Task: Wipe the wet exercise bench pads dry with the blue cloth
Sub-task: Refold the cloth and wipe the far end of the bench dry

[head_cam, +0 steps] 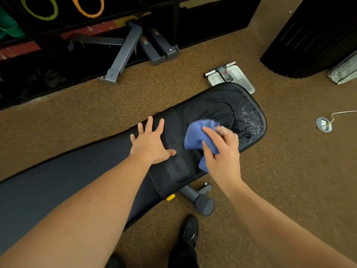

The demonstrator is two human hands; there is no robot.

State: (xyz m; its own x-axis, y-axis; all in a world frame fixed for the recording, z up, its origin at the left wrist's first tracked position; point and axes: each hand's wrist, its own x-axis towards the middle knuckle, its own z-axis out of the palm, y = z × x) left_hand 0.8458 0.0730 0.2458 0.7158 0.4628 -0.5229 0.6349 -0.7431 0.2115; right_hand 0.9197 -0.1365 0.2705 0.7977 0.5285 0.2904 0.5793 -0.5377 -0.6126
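Head view: black padded surface (108, 167) across speckled brown floor (289, 180); far right pad (222, 105) glistening with water (249, 120). Left hand (150, 144) spread flat, pressing the strap (173, 144) between pads. Right hand (222, 149) gripping bunched blue cloth (197, 136) on the wet pad's near edge. Grey scale (231, 76) beyond; metal frame parts (123, 53) far left; black shoe (190, 229) near.

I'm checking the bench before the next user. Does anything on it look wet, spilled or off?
Yes. The seat pad still has water beaded and streaked across its far right end, glistening beyond the blue cloth that the right hand holds. The left hand rests flat nearby.
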